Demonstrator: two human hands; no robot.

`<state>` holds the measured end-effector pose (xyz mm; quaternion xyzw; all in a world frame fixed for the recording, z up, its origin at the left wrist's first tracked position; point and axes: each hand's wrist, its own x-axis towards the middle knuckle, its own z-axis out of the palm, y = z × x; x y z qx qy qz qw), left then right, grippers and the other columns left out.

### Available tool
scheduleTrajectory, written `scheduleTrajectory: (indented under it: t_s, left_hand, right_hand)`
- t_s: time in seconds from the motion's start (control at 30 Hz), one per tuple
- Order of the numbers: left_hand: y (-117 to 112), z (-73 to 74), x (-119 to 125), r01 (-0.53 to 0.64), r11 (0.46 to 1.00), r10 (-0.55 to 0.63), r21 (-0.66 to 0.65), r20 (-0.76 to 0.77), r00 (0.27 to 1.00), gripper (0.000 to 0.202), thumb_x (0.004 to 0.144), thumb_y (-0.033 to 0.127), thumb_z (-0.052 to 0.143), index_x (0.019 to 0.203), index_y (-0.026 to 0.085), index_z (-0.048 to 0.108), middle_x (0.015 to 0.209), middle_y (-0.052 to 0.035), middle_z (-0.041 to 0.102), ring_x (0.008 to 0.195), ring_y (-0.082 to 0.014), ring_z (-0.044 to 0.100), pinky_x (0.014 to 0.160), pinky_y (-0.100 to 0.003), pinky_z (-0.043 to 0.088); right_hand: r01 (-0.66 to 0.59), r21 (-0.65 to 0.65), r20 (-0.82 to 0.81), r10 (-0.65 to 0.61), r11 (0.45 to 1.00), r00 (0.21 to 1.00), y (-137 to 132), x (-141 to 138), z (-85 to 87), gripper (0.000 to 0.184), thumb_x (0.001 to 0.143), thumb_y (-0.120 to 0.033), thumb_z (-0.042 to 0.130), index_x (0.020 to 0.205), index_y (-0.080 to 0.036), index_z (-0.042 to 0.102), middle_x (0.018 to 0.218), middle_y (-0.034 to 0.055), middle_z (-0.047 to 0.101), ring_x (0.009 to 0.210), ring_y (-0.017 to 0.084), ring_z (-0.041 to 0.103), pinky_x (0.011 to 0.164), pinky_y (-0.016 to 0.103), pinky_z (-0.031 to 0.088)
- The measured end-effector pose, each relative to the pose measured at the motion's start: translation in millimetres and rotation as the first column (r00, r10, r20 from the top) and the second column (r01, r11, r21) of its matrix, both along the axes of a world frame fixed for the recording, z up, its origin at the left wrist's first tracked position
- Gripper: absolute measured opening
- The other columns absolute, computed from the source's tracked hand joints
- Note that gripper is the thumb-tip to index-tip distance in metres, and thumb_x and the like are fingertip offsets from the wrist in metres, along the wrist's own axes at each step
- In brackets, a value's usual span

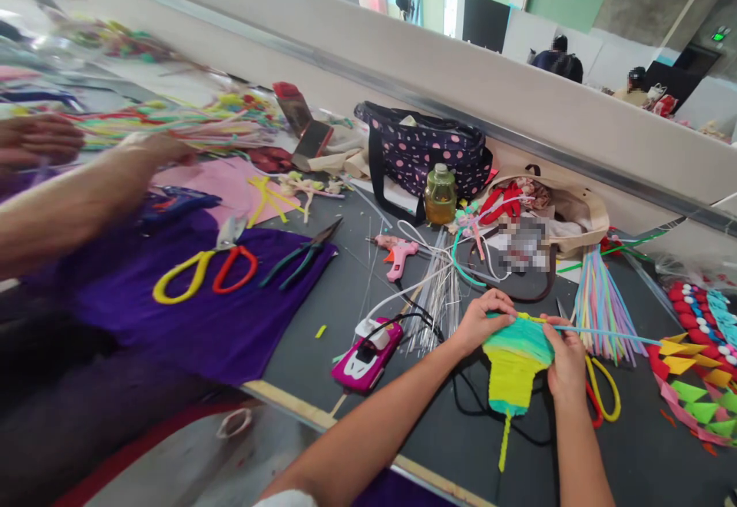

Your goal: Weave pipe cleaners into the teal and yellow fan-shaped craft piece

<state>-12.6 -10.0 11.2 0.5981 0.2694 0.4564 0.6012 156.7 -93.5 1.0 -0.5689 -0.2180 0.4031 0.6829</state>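
Note:
A yellow and teal craft piece made of fuzzy pipe cleaners [512, 372] hangs between my hands, wide at the top, narrower below, with a yellow stem pointing down. My left hand [484, 321] is closed on its upper left edge. At the upper right edge my right hand [567, 361] pinches the piece. A light blue pipe cleaner [613, 333] runs from the right hand's fingertips out to the right. Scissors with red and yellow handles [604, 390] lie partly hidden behind my right hand.
A pink glue gun [397, 253], a magenta power strip [368, 357], bare wires [437, 292] and a pipe cleaner bundle [604, 307] surround my hands. Left, a co-worker's arm [86, 200] reaches over purple cloth [196, 338] with scissors [230, 234] and pliers [302, 253]. Behind stands a bottle [441, 196].

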Motion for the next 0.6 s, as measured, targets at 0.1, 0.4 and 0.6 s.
scheduleTrajectory:
  t_s: [0.1,0.4,0.6]
  left_hand:
    - [2.2,-3.1,0.9,-0.066,0.998,0.066,0.009,0.005,0.998,0.014,0.071,0.033,0.073,0.075,0.02,0.074,0.09,-0.0083,0.062,0.09,-0.0214,0.058,0.085,-0.034,0.042]
    - [4.8,5.2,2.7,-0.114,0.972,0.132,-0.208,0.077,0.988,0.022,0.071,0.037,0.073,0.076,0.016,0.066,0.097,-0.0078,0.066,0.086,-0.0187,0.058,0.077,-0.028,0.043]
    - [2.2,10.3,-11.4,-0.155,0.905,0.231,-0.396,0.152,0.961,0.027,0.067,0.038,0.077,0.075,0.016,0.063,0.098,-0.0077,0.067,0.083,-0.0165,0.06,0.077,-0.027,0.045]
  right_hand:
    - [-0.044,0.004,0.0,0.044,0.999,0.999,1.4,4.2,-3.3,0.036,0.058,-0.033,0.082,0.087,-0.02,0.064,0.094,0.0045,0.072,0.082,0.02,0.066,0.076,0.034,0.051]
    - [-0.058,0.009,0.004,0.058,0.998,0.998,3.0,14.3,-3.2,0.04,0.058,-0.034,0.082,0.09,-0.019,0.063,0.095,0.0056,0.071,0.084,0.02,0.065,0.079,0.035,0.051]
    - [-0.058,0.001,-0.028,0.058,0.998,0.998,1.0,21.1,-1.0,0.04,0.057,-0.033,0.082,0.09,-0.019,0.064,0.094,0.0051,0.071,0.085,0.02,0.065,0.082,0.036,0.05]
